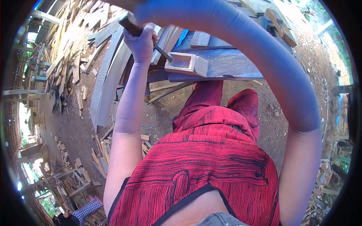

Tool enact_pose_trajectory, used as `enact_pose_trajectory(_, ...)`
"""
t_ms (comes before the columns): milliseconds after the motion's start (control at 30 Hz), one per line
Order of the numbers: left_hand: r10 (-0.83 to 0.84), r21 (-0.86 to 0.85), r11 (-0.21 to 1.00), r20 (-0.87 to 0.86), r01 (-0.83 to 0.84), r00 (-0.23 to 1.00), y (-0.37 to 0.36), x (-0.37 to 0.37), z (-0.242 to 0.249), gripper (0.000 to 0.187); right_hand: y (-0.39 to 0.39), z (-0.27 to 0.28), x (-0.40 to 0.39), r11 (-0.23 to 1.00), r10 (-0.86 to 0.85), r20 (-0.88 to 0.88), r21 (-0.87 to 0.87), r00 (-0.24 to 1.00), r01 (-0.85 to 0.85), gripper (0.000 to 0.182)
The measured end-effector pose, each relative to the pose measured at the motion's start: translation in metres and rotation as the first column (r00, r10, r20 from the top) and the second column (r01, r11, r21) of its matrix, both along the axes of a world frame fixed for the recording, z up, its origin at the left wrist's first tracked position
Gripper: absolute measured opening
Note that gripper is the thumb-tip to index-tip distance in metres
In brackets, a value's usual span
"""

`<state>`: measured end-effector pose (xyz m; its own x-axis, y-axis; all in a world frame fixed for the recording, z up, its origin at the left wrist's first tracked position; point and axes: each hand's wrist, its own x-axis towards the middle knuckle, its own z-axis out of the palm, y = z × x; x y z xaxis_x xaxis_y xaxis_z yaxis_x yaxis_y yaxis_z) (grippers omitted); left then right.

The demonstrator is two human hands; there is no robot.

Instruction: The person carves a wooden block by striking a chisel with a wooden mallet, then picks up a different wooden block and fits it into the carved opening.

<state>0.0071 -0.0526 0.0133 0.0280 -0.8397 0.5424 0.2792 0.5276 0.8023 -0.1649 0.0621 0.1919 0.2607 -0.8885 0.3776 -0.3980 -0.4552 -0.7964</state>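
Note:
My left hand (pixel 142 44) is wrapped round the handle of a chisel (pixel 163 53), whose metal blade slants down to the right. The blade's tip rests at the left end of a hollowed wooden block (pixel 200 66), which lies on the workbench (pixel 233 64) near its front edge. My right hand (pixel 162 12) is raised above the chisel's handle, smeared by motion. Its fingers cannot be made out, and a blurred brown shape shows beside it at the top edge.
Flat boards (pixel 200 38) and a blue object (pixel 182 37) lie on the bench. Long planks (pixel 107 81) lean at its left. Wood scraps (pixel 77 69) litter the ground. At the bottom left is another person (pixel 85 213) in checked clothing.

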Motion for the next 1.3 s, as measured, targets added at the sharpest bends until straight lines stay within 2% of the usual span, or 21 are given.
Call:
enact_pose_trajectory(33, 0.052, -0.036, 0.998, -0.008, -0.053, 0.999, 0.003, -0.003, 0.001, 0.020, -0.014, -0.011, 0.001, 1.000, 0.002, 0.000, -0.003, 1.000, -0.002, 0.054)
enact_pose_trajectory(100, 0.101, -0.076, 0.992, -0.011, -0.101, 0.995, 0.002, 0.000, 0.002, 0.019, -0.029, -0.017, 0.008, 0.984, -0.002, -0.500, 0.155, 0.866, 0.091, 0.057)
enact_pose_trajectory(133, 0.063, -0.039, 0.997, -0.020, -0.064, 0.998, -0.002, 0.003, 0.000, 0.019, -0.026, 0.021, -0.005, 0.922, 0.258, -0.509, 0.383, 0.821, -0.053, 0.058)
enact_pose_trajectory(167, 0.027, 0.004, 1.000, -0.029, -0.027, 0.999, -0.004, 0.006, -0.003, 0.018, -0.022, 0.022, 0.003, 0.972, 0.088, -0.565, 0.228, 0.820, 0.052, 0.055)
enact_pose_trajectory(267, 0.015, 0.008, 1.000, -0.018, -0.015, 1.000, -0.001, 0.005, -0.007, 0.018, 0.006, 0.038, -0.002, 0.986, 0.078, -0.049, 0.150, 0.996, -0.070, 0.049)
enact_pose_trajectory(367, 0.011, -0.019, 1.000, 0.044, -0.010, 0.999, 0.003, 0.000, -0.002, 0.019, 0.004, 0.011, 0.023, 0.975, -0.193, -0.184, 0.078, 0.964, 0.210, 0.048)
enact_pose_trajectory(433, 0.125, -0.172, 0.979, 0.071, -0.111, 0.990, 0.006, -0.003, 0.000, 0.022, -0.011, -0.009, 0.021, 0.995, 0.026, -0.483, 0.098, 0.875, 0.025, 0.050)
enact_pose_trajectory(500, 0.086, -0.027, 0.996, -0.009, -0.087, 0.996, 0.004, -0.003, 0.001, 0.023, -0.014, -0.002, 0.003, 0.986, 0.015, -0.533, 0.150, 0.846, 0.078, 0.051)
enact_pose_trajectory(567, 0.017, -0.007, 1.000, -0.014, -0.017, 1.000, 0.000, 0.003, -0.006, 0.021, 0.014, 0.027, -0.008, 0.992, 0.125, -0.503, 0.032, 0.855, -0.126, 0.050)
enact_pose_trajectory(600, 0.000, -0.001, 1.000, 0.027, 0.000, 1.000, 0.003, 0.004, -0.005, 0.019, 0.006, 0.040, 0.017, 0.945, -0.151, -0.293, 0.236, 0.944, 0.224, 0.049)
enact_pose_trajectory(733, -0.004, 0.006, 1.000, 0.040, 0.004, 0.999, 0.003, 0.001, -0.006, 0.019, 0.010, 0.005, 0.008, 0.996, -0.049, 0.048, -0.073, 0.998, 0.053, 0.050)
enact_pose_trajectory(800, 0.036, -0.028, 0.999, 0.000, -0.036, 0.999, 0.008, -0.004, 0.000, 0.020, -0.002, -0.024, 0.010, 0.985, -0.126, -0.482, -0.166, 0.867, 0.051, 0.052)
enact_pose_trajectory(833, 0.066, -0.058, 0.996, -0.033, -0.068, 0.997, 0.010, -0.006, 0.003, 0.020, -0.019, -0.009, 0.012, 0.981, 0.052, -0.490, 0.186, 0.870, 0.046, 0.052)
enact_pose_trajectory(900, 0.024, -0.007, 1.000, -0.058, -0.024, 0.998, 0.001, -0.002, -0.004, 0.021, -0.014, 0.034, 0.000, 0.955, 0.173, -0.587, 0.296, 0.791, 0.011, 0.050)
enact_pose_trajectory(933, 0.014, -0.016, 1.000, -0.018, -0.014, 1.000, 0.001, 0.000, -0.007, 0.021, -0.011, 0.053, -0.008, 0.910, 0.315, -0.475, 0.396, 0.821, -0.121, 0.049)
enact_pose_trajectory(967, 0.003, -0.024, 1.000, 0.023, -0.003, 1.000, 0.002, 0.002, -0.010, 0.021, 0.006, 0.048, -0.009, 0.963, 0.175, -0.259, 0.245, 0.950, -0.111, 0.050)
enact_pose_trajectory(1000, -0.001, -0.014, 1.000, 0.032, 0.001, 0.999, 0.002, 0.000, -0.010, 0.020, 0.006, 0.043, -0.003, 0.962, 0.177, -0.257, 0.251, 0.950, -0.111, 0.050)
enact_pose_trajectory(1133, -0.021, -0.012, 1.000, 0.061, 0.022, 0.998, 0.003, -0.001, -0.005, 0.019, -0.001, 0.023, 0.036, 0.925, -0.334, -0.247, 0.099, 0.910, 0.367, 0.052)
enact_pose_trajectory(1167, -0.018, -0.016, 1.000, 0.061, 0.019, 0.998, 0.005, -0.002, -0.004, 0.019, -0.002, 0.012, 0.018, 0.984, -0.045, -0.449, 0.134, 0.893, 0.117, 0.053)
enact_pose_trajectory(1233, 0.028, -0.032, 0.999, -0.064, -0.030, 0.998, 0.011, -0.008, 0.003, 0.019, -0.020, -0.006, 0.015, 0.985, -0.021, -0.544, 0.133, 0.839, 0.111, 0.052)
enact_pose_trajectory(1300, -0.028, 0.037, 0.999, 0.026, 0.027, 0.999, -0.002, 0.002, -0.011, 0.019, -0.014, 0.035, -0.003, 0.923, 0.197, -0.518, 0.384, 0.833, 0.020, 0.052)
